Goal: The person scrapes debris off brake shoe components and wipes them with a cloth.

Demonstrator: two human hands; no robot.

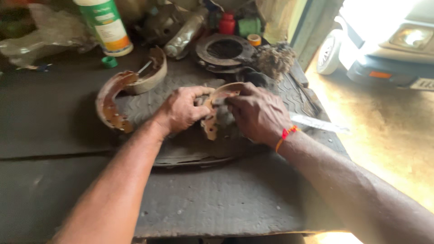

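At the centre of the frame both hands close on one curved, rusty brake shoe (pixel 216 108). The left hand (pixel 183 110) has its grip wrapped narrow around the shoe's left edge, fingers curled over the top. The right hand (pixel 257 113) presses down on the shoe's right side with fingers folded over it, and a piece of grey cloth (pixel 223 118) shows between the two hands; a red and orange thread (pixel 286 134) circles the right wrist. The shoe rests on a worn strip of tyre tread (pixel 190 144) laid over the dark counter (pixel 54 131).

Left of the hands lie two more brake shoes (pixel 122 97), touching end to end. In the upper left stands a white and green bottle (pixel 105 25), its green cap (pixel 109 61) lying just beside it. At the upper centre sit a round rusty metal disc (pixel 223 50), a red bottle (pixel 227 23), a green container (pixel 249 26) and a small roll of tape (pixel 254 39). What the containers hold cannot be told. A white vehicle (pixel 389 40) fills the upper right.
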